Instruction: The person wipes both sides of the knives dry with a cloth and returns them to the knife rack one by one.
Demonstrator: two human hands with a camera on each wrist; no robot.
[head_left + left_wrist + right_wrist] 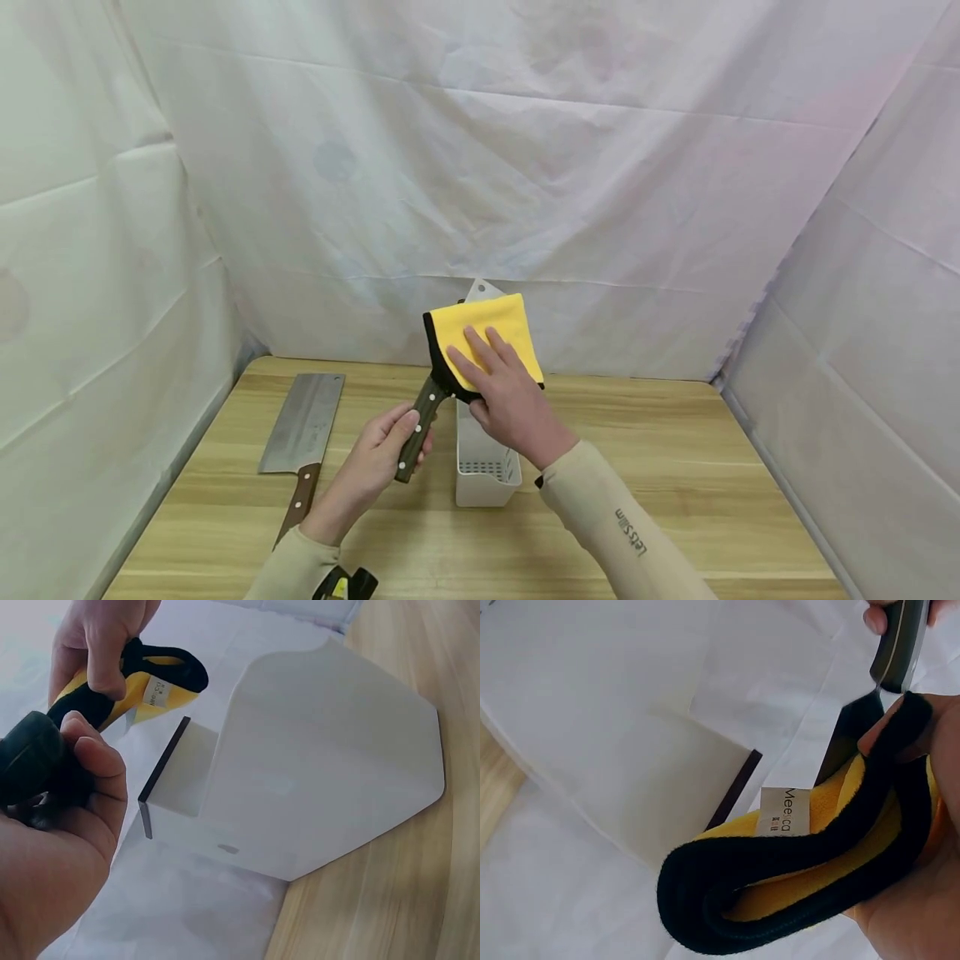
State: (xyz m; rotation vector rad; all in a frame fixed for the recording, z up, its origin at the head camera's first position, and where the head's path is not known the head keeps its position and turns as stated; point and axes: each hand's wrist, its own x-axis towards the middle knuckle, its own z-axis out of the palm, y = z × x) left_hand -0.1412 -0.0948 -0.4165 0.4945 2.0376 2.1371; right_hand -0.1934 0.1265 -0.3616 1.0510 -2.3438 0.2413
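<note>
My left hand (367, 454) grips the dark green riveted handle (420, 429) of a kitchen knife, raised over the table with its handle toward me. A yellow cloth with black edging (491, 312) covers most of the blade. My right hand (513, 400) holds this cloth over the blade, fingers spread along its upper face and thumb underneath. In the right wrist view the cloth is folded over, and a dark strip of blade (846, 742) shows near the handle. Under the hands stands a white holder (487, 492) with a perforated floor; the cloth hides part of it.
A cleaver (303, 425) with a brown wooden handle lies flat at the left of the wooden table (652, 467). White sheeting (450, 183) encloses the back and both sides. The white holder's tall panel (330, 757) stands close by my left hand.
</note>
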